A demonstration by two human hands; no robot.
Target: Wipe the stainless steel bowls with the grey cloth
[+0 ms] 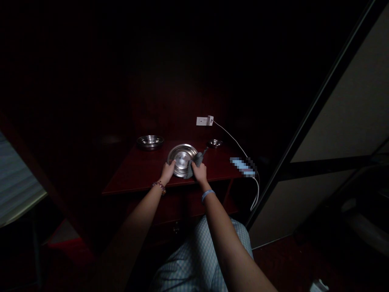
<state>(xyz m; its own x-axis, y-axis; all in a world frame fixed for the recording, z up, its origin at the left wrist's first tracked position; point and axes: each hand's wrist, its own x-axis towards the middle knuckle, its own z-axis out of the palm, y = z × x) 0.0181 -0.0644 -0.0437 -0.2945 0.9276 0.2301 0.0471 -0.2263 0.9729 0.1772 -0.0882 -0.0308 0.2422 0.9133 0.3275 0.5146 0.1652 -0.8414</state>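
Observation:
A shiny round metal bowl, wide and shallow, is tilted toward me above the front of the dark red shelf. My left hand grips its left rim, thumb on the inside. At the right rim, my right hand is closed on a grey cloth, which is pressed against the bowl's inner edge. One end of the cloth sticks up past the rim. The fingers beneath the bowl are hidden.
Stacked metal bowls stand at the back left of the shelf. A small metal bowl sits at the back right. From the wall outlet, a white cable runs to a blurred-out blue item near the right edge.

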